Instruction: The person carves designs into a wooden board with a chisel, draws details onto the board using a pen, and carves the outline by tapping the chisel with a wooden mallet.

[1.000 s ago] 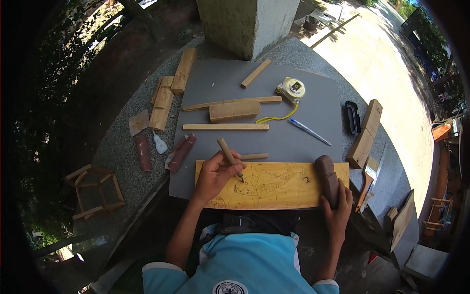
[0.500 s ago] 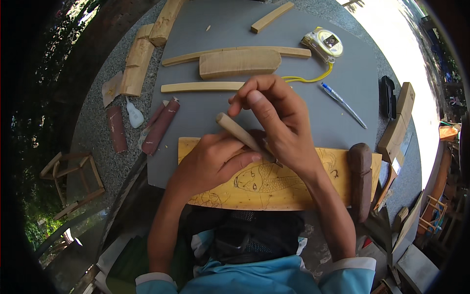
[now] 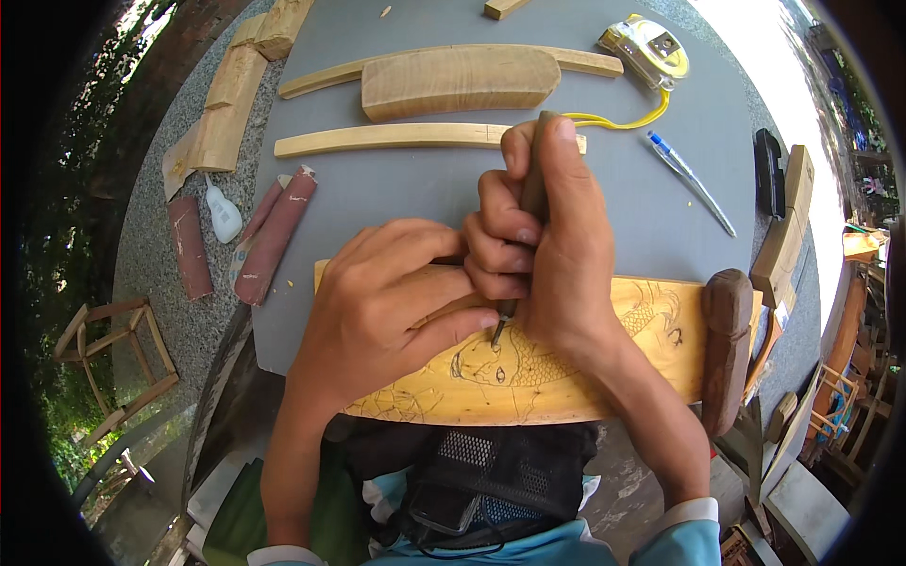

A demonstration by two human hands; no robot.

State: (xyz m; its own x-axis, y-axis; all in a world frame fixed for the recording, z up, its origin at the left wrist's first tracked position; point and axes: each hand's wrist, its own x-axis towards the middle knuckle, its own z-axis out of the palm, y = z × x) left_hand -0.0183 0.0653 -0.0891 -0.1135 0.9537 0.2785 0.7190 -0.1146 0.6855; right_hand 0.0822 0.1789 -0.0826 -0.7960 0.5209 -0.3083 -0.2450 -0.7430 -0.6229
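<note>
A carving chisel (image 3: 535, 189) with a round wooden handle stands nearly upright, its thin metal tip on the yellow wooden board (image 3: 557, 401). The board bears a fish drawn in dark lines, and the tip meets it by the fish's head. Wrapped round the handle, my right hand (image 3: 566, 236) has its thumb along the top. Low at the chisel's shaft is my left hand (image 3: 387, 307), closed, with bent fingers and the thumb against the metal. Some left fingertips are hidden behind the right hand. A dark brown wooden mallet (image 3: 725, 349) lies across the board's right end.
Beyond the board lie curved wooden strips (image 3: 377, 141), a thick wood block (image 3: 458, 83), a tape measure (image 3: 646, 52) and a pen (image 3: 692, 182). At left are sandpaper rolls (image 3: 276, 236) and a small white bottle (image 3: 224, 215). A black case (image 3: 769, 174) sits at right.
My right hand has closed round the chisel handle, which was slanted in my left hand and now stands nearly upright. My left hand has shifted down to the shaft. The view has shifted slightly.
</note>
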